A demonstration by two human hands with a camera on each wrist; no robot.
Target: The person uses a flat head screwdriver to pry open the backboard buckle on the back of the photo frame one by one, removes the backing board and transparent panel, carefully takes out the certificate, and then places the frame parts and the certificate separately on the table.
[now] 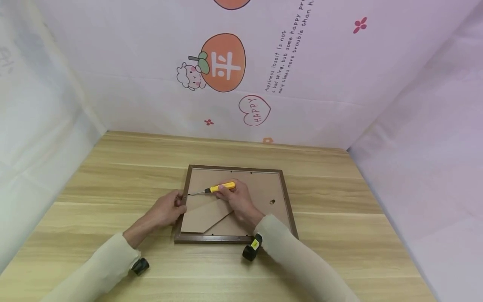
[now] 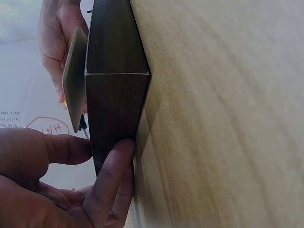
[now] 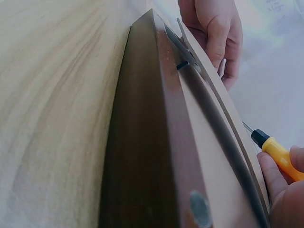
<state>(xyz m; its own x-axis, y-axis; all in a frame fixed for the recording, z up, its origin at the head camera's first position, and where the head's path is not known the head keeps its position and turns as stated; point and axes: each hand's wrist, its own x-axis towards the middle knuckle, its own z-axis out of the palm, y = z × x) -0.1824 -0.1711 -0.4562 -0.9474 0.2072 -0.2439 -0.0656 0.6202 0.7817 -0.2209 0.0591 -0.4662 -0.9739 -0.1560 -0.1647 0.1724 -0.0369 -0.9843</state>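
A dark brown picture frame (image 1: 226, 239) lies back side up on the wooden table, its tan backing board (image 1: 260, 188) showing. My left hand (image 1: 167, 207) grips the frame's left side; in the left wrist view the thumb and fingers pinch its edge near a corner. In my right hand (image 1: 237, 197) is a yellow screwdriver (image 1: 223, 187), its tip pointing left at a small black tab (image 1: 189, 194) by the frame's left edge. The stand flap (image 1: 203, 216) on the back is tilted slightly up from the board, as the right wrist view shows.
A small hanging ring (image 1: 272, 201) sits on the right of the backing board. Several black tabs line the frame's inner edge. White printed cloth (image 1: 309, 105) surrounds the wood-grain table (image 1: 332, 235) at the back and sides.
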